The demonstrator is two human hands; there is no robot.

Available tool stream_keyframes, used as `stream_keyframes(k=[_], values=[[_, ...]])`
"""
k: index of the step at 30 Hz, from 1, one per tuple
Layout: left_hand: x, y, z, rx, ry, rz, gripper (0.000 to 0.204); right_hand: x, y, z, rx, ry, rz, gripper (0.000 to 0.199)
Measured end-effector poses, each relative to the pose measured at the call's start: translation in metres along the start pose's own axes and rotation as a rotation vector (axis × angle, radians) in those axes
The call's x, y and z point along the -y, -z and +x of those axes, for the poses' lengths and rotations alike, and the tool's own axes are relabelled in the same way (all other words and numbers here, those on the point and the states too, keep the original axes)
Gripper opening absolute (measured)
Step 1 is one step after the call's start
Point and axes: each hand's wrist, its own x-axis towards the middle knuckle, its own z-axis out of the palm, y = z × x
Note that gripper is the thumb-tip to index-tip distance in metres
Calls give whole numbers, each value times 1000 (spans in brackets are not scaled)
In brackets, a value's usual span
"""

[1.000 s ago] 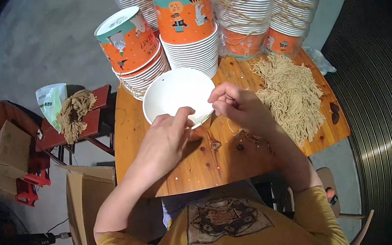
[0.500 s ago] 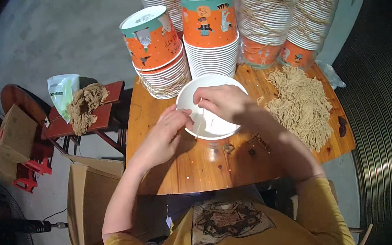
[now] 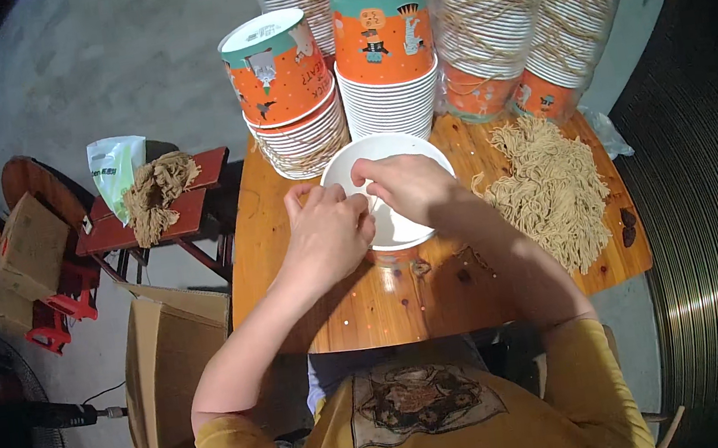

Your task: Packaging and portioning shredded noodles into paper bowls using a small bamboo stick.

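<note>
An open paper bucket (image 3: 403, 229), white inside, stands on the table in front of me, its mouth facing up. My left hand (image 3: 328, 228) is over its left side, fingers closed together at the near left of the opening. My right hand (image 3: 413, 185) reaches in from the right, its thumb and fingers pinched above the opening. A thin pale cord shows faintly between the fingertips of both hands; its ends are hidden. Right of the bucket lies a loose pile of tan cords (image 3: 555, 198).
Behind the bucket stand two stacks of upturned orange paper buckets (image 3: 385, 39) and taller plastic-wrapped stacks (image 3: 495, 16). Dark pieces (image 3: 628, 229) lie at the table's right edge. To the left are a red stool (image 3: 184, 206) with more cord (image 3: 157, 192), and cardboard boxes (image 3: 151, 369).
My left hand has moved right and farther over the bucket, its fingers closer to the right hand's. The right hand has barely moved.
</note>
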Motion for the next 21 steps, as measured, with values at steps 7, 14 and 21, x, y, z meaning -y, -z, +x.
stream_keyframes(k=[7, 14, 21], values=[[7, 23, 11, 384, -37, -176, 19, 3, 10, 7, 181, -117, -263, 18], [20, 23, -1, 398, -128, -401, 12, 4, 12, 2, 270, -80, -259, 18], [19, 11, -14, 51, -451, -264, 18, 3, 12, 3, 261, -94, -250, 17]])
